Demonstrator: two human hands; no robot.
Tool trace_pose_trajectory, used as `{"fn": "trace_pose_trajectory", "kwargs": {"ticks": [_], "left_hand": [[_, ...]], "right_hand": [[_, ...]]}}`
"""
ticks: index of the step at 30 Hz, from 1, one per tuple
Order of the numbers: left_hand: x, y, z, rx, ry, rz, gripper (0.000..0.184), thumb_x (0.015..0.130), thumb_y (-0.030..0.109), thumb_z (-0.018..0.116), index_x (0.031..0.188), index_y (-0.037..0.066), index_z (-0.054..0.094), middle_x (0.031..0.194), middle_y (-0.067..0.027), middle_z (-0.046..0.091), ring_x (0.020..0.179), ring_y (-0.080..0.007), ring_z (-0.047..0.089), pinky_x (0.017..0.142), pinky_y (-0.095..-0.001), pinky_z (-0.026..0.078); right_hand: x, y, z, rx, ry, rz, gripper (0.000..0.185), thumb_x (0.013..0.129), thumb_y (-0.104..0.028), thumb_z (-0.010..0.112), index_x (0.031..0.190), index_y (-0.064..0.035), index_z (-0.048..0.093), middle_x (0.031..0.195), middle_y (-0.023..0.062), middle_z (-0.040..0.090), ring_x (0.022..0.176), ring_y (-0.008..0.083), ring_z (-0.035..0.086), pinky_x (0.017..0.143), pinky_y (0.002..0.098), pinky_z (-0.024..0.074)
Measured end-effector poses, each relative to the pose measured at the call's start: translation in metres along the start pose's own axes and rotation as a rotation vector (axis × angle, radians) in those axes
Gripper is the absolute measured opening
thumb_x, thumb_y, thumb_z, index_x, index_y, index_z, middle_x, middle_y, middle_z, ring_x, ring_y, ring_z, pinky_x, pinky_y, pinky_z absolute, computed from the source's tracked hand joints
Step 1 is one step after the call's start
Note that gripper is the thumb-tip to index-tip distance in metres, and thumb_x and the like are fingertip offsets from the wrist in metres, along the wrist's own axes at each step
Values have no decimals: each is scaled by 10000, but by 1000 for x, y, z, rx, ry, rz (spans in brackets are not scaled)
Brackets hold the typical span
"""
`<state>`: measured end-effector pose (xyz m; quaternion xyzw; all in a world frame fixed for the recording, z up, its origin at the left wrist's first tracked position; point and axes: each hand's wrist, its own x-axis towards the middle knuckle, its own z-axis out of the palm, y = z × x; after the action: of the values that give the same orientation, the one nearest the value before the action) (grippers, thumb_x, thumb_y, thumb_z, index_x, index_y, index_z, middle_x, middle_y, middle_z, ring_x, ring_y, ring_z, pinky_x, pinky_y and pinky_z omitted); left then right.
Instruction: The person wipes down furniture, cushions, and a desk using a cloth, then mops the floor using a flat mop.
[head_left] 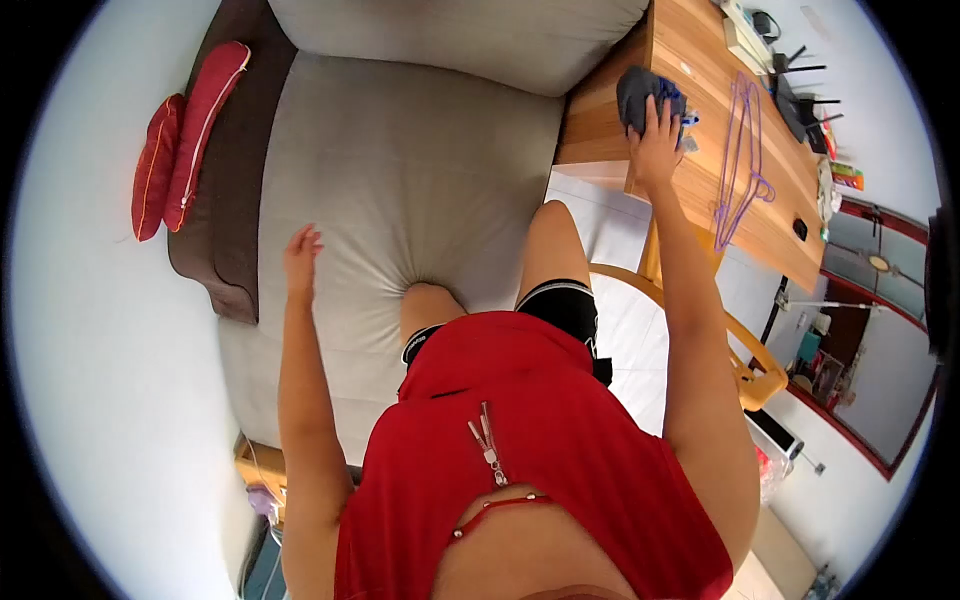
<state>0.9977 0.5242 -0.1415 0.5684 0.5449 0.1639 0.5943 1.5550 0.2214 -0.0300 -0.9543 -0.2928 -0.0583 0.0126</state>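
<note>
At the upper right, my right hand [657, 142] reaches over the edge of the wooden table, its fingers laid over a dark grey cloth bundle [634, 95] with blue parts. The side of the bundle under the fingers is hidden. Beside it lie purple clothes hangers [737, 165]. My left hand [302, 258] hovers over the left part of the grey sofa [400, 150], fingers loosely apart and nothing in them. One of my knees presses into the sofa seat.
Two red cushions [205, 135] rest on the dark sofa arm [222, 210]. The wooden table [690, 45] also bears a black router [797, 110] and a small black object [800, 229]. A wooden chair [760, 365] stands below the table, near my right arm.
</note>
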Motion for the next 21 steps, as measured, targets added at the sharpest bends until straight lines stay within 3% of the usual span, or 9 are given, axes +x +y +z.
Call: {"fn": "trace_pose_trajectory", "kwargs": {"ticks": [4,8,12,21], "left_hand": [[6,-5,-87,-79,180,-67,328,992,243,562,1256,56,621,1042,-59,692,821,-114,617,748,-240,462],[9,-12,-130,-170,251,-120,311,983,254,581,1225,65,632,1022,-49,694,800,-105,613,725,-235,457],[-3,-31,-135,-216,202,-112,319,973,276,597,1217,75,635,1014,-61,692,766,-105,609,702,-235,463],[-32,-54,-103,-172,170,-354,329,970,265,587,1243,87,628,1045,-77,691,767,-113,613,711,-241,462]], "right_hand": [[-47,-3,-6,0,-1,30,731,880,-309,656,1517,-304,297,1602,71,232,1426,393,268,1058,664,267],[-43,-3,1,-7,68,8,739,876,-290,666,1517,-307,300,1599,65,241,1424,387,271,1066,657,254],[-30,-4,7,-36,85,30,730,880,-302,661,1514,-317,301,1601,45,240,1435,366,261,1078,645,244],[-28,-6,6,-35,92,44,692,893,-331,639,1506,-324,317,1598,29,254,1450,335,241,1114,589,225]]}}
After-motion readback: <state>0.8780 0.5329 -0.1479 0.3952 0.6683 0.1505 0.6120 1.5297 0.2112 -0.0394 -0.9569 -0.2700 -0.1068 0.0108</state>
